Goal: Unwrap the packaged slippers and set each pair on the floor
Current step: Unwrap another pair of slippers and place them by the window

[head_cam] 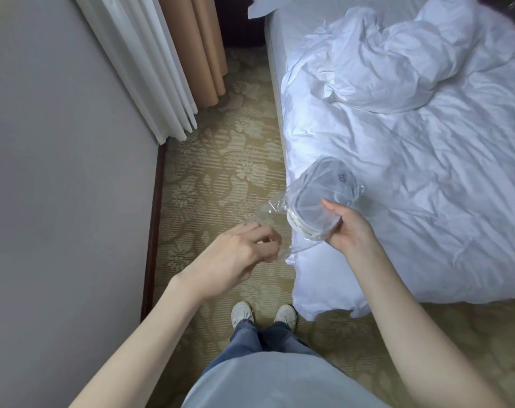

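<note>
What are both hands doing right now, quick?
Left hand: pinches the loose end of the clear plastic wrapper.
Right hand: holds the grey slippers inside that wrapper.

You look down on a carpet of olive-tan, woven with a paler cream flower pattern. The wall is pale grey, its skirting dark brown. The sheer curtain is white and the heavier curtain beside it a peachy tan. The duvet is plain white. The slippers are grey with whitish soles, seen through a clear wrapper. Your sneakers are white, your jeans blue, your shirt light grey-blue.
</note>
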`<state>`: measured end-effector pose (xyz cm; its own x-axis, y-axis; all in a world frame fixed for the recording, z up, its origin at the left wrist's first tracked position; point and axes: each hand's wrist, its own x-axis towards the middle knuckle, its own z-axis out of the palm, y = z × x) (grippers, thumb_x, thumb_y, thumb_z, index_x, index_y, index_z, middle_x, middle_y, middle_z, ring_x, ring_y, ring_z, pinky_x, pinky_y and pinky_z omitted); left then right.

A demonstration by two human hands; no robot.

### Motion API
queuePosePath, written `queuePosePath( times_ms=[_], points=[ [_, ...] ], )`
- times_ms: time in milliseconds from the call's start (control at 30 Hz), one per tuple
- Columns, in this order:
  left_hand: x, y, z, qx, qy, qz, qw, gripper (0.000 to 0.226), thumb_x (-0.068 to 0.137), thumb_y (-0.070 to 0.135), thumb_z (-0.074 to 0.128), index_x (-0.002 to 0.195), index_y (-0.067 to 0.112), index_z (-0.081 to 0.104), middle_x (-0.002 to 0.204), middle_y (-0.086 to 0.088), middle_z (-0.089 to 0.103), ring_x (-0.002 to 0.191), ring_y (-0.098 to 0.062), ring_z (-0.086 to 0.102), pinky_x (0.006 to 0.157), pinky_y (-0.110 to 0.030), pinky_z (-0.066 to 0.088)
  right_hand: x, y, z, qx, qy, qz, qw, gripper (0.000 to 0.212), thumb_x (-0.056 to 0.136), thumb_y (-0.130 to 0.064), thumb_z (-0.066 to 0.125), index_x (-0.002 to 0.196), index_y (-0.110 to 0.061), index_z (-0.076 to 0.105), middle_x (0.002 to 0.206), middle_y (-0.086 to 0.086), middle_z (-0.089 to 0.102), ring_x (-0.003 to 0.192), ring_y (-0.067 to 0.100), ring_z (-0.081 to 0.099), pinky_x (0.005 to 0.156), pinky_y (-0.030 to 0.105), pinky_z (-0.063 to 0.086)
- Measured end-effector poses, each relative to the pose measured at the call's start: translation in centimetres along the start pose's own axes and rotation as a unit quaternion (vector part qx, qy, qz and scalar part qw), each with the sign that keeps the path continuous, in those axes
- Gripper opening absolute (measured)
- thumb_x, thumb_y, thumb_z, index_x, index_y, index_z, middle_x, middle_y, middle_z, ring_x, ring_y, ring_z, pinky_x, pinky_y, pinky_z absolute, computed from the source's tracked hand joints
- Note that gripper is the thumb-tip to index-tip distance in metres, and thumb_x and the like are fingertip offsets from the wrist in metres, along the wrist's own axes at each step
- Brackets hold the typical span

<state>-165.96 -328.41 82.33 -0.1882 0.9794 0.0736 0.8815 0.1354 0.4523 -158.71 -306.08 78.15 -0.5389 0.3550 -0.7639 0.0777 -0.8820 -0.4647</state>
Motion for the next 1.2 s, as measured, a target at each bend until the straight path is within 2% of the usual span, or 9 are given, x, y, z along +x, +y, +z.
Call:
queuePosePath(
  times_ms=[133, 200, 267, 367, 467, 633, 867, 1000, 1200],
  points=[
    [-0.2, -0.7, 1.2, -0.014, -0.043, -0.086, 0.995, 0.036, 0.096, 0.024, 0.052, 0.130, 0.013, 0.056, 0.131, 0.001, 0.059, 0.116, -0.016, 0.052, 0.103, -0.031, 0.039, -0.5, 0.5, 1.0, 0.015, -0.031, -0.021, 0.999, 0.010, 0.089, -0.002, 0.060, 0.096, -0.005, 0.066, 0.081, 0.008, 0.076, 0.073, 0.023, 0.074, 0.065, 0.038, 0.061],
    [0.0, -0.2, 1.6, -0.139, -0.012, -0.192, 0.971, 0.044, 0.099, 0.028, 0.045, 0.142, 0.014, 0.044, 0.135, 0.001, 0.057, 0.122, -0.013, 0.051, 0.106, -0.030, 0.038, -0.8, 0.7, 1.6, 0.008, -0.046, -0.035, 0.998, 0.011, 0.090, -0.006, 0.060, 0.099, -0.007, 0.066, 0.085, 0.007, 0.075, 0.081, 0.023, 0.072, 0.069, 0.036, 0.059],
    [0.6, 0.3, 2.0, -0.305, 0.098, -0.303, 0.897, 0.040, 0.102, 0.021, 0.043, 0.141, 0.012, 0.044, 0.128, 0.000, 0.063, 0.115, -0.012, 0.059, 0.101, -0.030, 0.045, -1.1, 1.2, 2.3, 0.009, -0.059, -0.051, 0.997, 0.020, 0.091, -0.009, 0.059, 0.111, -0.007, 0.064, 0.097, 0.008, 0.073, 0.091, 0.024, 0.069, 0.071, 0.037, 0.058],
    [1.9, 0.9, 2.6, -0.550, 0.209, -0.381, 0.713, 0.031, 0.101, 0.009, 0.044, 0.130, 0.004, 0.056, 0.111, -0.012, 0.071, 0.104, -0.021, 0.067, 0.095, -0.028, 0.052, -1.5, 2.2, 3.3, 0.023, -0.090, -0.071, 0.993, 0.044, 0.093, -0.010, 0.055, 0.136, -0.003, 0.050, 0.128, 0.016, 0.061, 0.113, 0.030, 0.061, 0.080, 0.041, 0.056],
    [2.4, 1.0, 2.7, -0.624, 0.249, -0.361, 0.647, 0.025, 0.101, 0.012, 0.045, 0.116, 0.010, 0.065, 0.103, -0.006, 0.073, 0.094, -0.019, 0.068, 0.085, -0.025, 0.054, -1.8, 3.1, 4.1, 0.020, -0.114, -0.079, 0.990, 0.052, 0.093, -0.007, 0.053, 0.144, -0.003, 0.040, 0.142, 0.021, 0.050, 0.130, 0.035, 0.050, 0.101, 0.050, 0.045],
    [1.9, 0.9, 3.0, -0.685, 0.279, -0.382, 0.554, 0.020, 0.099, 0.021, 0.052, 0.101, 0.009, 0.067, 0.092, -0.006, 0.072, 0.074, -0.018, 0.068, 0.067, -0.024, 0.056, -1.9, 3.9, 4.6, 0.003, -0.125, -0.099, 0.987, 0.053, 0.094, -0.001, 0.051, 0.145, -0.004, 0.038, 0.145, 0.022, 0.045, 0.133, 0.037, 0.046, 0.107, 0.053, 0.039],
    [1.3, 0.7, 3.1, -0.633, 0.267, -0.424, 0.590, 0.033, 0.091, 0.016, 0.064, 0.109, -0.010, 0.057, 0.099, -0.017, 0.070, 0.075, -0.016, 0.068, 0.068, -0.024, 0.057, -2.3, 5.3, 4.6, -0.023, -0.153, -0.091, 0.984, 0.056, 0.089, 0.001, 0.054, 0.143, -0.005, 0.041, 0.143, 0.023, 0.047, 0.130, 0.038, 0.049, 0.107, 0.058, 0.038],
    [-0.2, -0.5, 3.0, -0.617, 0.272, -0.421, 0.606, 0.009, 0.094, 0.016, 0.059, 0.093, 0.007, 0.063, 0.095, -0.010, 0.074, 0.083, -0.023, 0.071, 0.070, -0.031, 0.058, -1.9, 3.5, 5.0, 0.021, -0.134, -0.096, 0.986, 0.045, 0.092, -0.013, 0.056, 0.135, -0.001, 0.051, 0.136, 0.020, 0.056, 0.124, 0.033, 0.055, 0.103, 0.050, 0.045],
    [-3.6, -4.6, 1.5, -0.606, 0.319, -0.428, 0.590, 0.020, 0.098, 0.017, 0.049, 0.112, 0.018, 0.064, 0.110, -0.005, 0.071, 0.093, -0.022, 0.069, 0.073, -0.044, 0.060, 0.1, -0.6, 4.1, 0.069, -0.028, -0.140, 0.987, 0.018, 0.095, -0.030, 0.057, 0.098, -0.014, 0.065, 0.100, 0.003, 0.068, 0.091, 0.019, 0.066, 0.086, 0.036, 0.053]
  ],
)
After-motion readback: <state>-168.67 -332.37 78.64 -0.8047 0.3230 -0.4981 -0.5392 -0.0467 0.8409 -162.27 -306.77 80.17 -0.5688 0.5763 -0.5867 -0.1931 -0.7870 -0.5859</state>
